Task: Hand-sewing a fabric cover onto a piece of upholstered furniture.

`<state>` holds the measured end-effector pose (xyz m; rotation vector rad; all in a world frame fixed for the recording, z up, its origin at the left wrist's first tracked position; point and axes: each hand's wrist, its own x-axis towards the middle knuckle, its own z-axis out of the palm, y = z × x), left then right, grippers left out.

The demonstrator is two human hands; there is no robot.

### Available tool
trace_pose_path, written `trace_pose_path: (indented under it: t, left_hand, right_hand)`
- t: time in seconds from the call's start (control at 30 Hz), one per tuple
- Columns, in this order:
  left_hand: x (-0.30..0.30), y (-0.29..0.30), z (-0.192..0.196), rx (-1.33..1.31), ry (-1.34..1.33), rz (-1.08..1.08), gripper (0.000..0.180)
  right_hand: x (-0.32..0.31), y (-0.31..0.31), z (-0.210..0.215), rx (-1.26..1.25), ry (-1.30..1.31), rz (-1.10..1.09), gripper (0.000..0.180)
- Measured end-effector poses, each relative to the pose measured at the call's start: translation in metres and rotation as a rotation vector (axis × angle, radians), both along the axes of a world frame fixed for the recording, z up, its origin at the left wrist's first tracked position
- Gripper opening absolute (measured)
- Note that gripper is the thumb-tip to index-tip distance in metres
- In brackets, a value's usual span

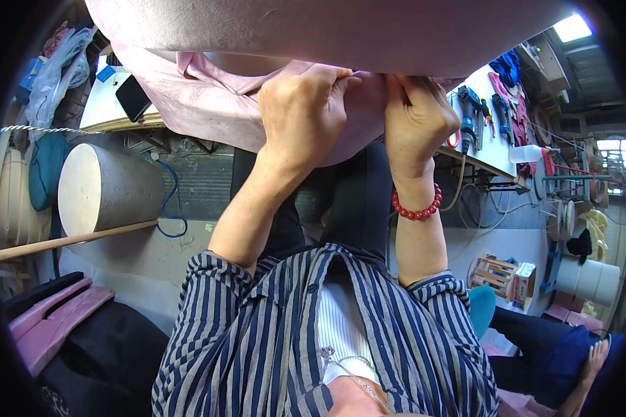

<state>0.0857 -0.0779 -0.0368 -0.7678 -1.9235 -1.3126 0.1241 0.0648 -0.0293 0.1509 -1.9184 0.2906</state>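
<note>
A large padded piece covered in pale pink velvety fabric fills the top of the view. Below its rounded edge hangs a loose, creased flap of the same pink fabric. My left hand is closed, pinching the fabric right under that edge. Beside it, my right hand, with a red bead bracelet on its wrist, is closed on the fabric too. Its fingertips are partly tucked out of sight beneath the padded edge. A light inner surface shows in the gap left of my left hand.
On the worktable at right lie a power drill, red-handled scissors and a white bottle. A dark phone lies at left, above a pale cylinder and a wooden pole. Another person's hand shows at lower right.
</note>
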Motion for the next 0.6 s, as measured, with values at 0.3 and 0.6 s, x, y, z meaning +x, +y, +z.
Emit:
trace_pose_path:
  t: [0.3, 0.6]
  left_hand:
    - [-0.010, 0.015, -0.018, 0.109, 0.122, 0.138, 0.015]
    - [-0.005, 0.008, -0.021, 0.023, 0.052, 0.310, 0.025]
  right_hand:
    - [-0.001, 0.007, 0.002, -0.034, -0.030, 0.051, 0.009]
    - [0.006, 0.004, 0.009, -0.106, -0.079, 0.138, 0.014]
